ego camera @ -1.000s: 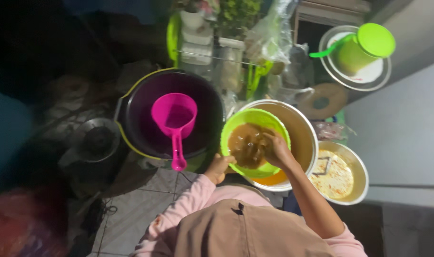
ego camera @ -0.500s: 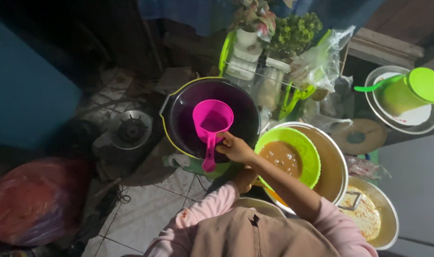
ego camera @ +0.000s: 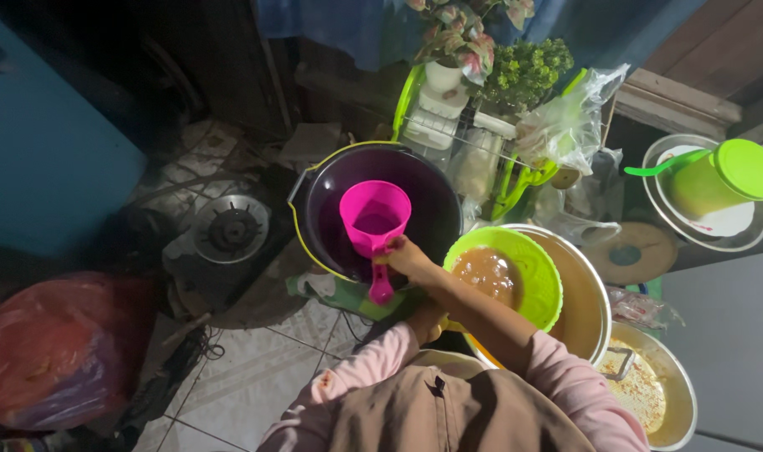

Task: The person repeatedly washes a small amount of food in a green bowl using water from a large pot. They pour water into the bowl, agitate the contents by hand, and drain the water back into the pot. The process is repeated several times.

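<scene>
Over dark bucket (ego camera: pixel 398 180): pink scoop (ego camera: pixel 375 219), cup above water, handle's long axis pointing toward person. Right hand (ego camera: pixel 408 258) nearer, fingers clamped on handle. Left hand (ego camera: pixel 427 320) just right of bucket, gripping green bowl (ego camera: pixel 539 272) rim. Tiled floor, cluttered dim washing corner.

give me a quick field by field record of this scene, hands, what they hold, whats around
setting: tiled floor, dim, seen from above
right hand: grips the handle of the pink dipper
pink dipper: held over the dark purple bucket
left hand: at the near rim of the green bowl, partly hidden under the right arm
green bowl: holds brown liquid, sits in a metal basin
lower right: metal bowl with pale residue
upper right: green lidded jug on a plate
left: gas burner, red plastic bag
behind: potted plants
</scene>
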